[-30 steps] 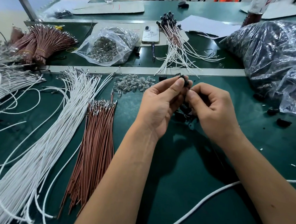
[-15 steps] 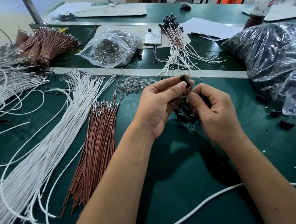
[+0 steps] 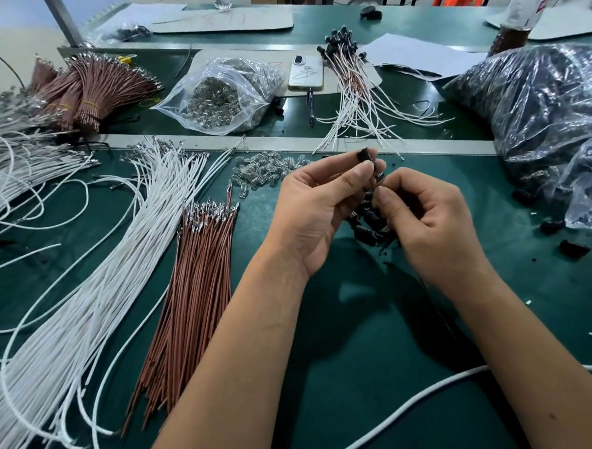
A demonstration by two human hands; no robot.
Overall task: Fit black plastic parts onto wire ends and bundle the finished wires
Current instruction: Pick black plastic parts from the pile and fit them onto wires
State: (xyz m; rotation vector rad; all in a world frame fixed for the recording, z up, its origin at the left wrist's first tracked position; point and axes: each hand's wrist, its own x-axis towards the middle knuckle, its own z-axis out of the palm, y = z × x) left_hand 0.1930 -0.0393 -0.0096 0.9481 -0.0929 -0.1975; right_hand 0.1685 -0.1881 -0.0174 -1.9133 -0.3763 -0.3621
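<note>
At 8 o'clock, loose brown wires (image 3: 195, 287) and white wires (image 3: 78, 298) are lying on the green desk (image 3: 365, 382). At centre, the left hand (image 3: 317, 211) is pinching 1 black plastic part (image 3: 366, 156) at its fingertips. The right hand (image 3: 431, 224) is curling around something small and dark; what it is, I cannot tell. At 12 o'clock, finished wires (image 3: 350, 86) are resting.

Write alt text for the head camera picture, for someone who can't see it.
Over a green table, the left hand pinches a black plastic part at its fingertips while the right hand works close beside it with curled fingers. Loose white wires and brown wires lie to the left.
</note>
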